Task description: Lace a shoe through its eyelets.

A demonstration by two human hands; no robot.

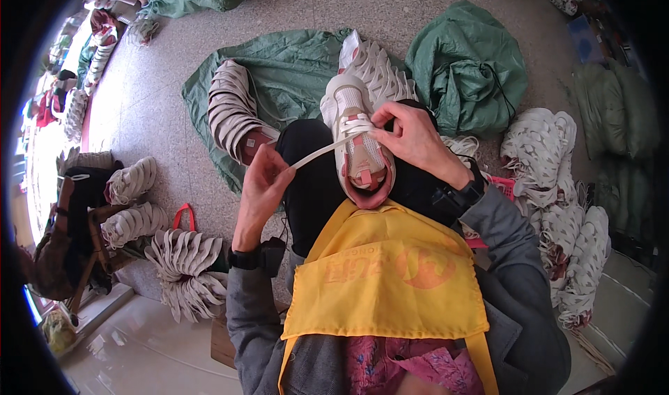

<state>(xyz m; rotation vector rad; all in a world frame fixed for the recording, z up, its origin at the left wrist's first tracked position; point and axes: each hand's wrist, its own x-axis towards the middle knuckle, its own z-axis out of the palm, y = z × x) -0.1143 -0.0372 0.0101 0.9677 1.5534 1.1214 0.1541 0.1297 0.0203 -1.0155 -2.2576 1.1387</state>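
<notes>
A white and pink sneaker (346, 168) lies between my knees, its toe pointing away and its pink-lined heel opening against my apron. Flat white shoelace (317, 155) crosses its upper part and runs taut out to the left. My left hand (261, 189) pinches that length of lace between thumb and fingers, off the shoe's left side. At the right edge of the lacing, my right hand (412, 141) has thumb and forefinger closed on the sneaker; whether they also grip lace there is hidden.
Curved stacks of white shoe uppers (228, 109) lie on a green sheet (289, 60) ahead. A green sack (467, 71) stands at far right. More stacked uppers (540, 151) lie to my right, and others (182, 262) to my left. A yellow apron (383, 304) covers my lap.
</notes>
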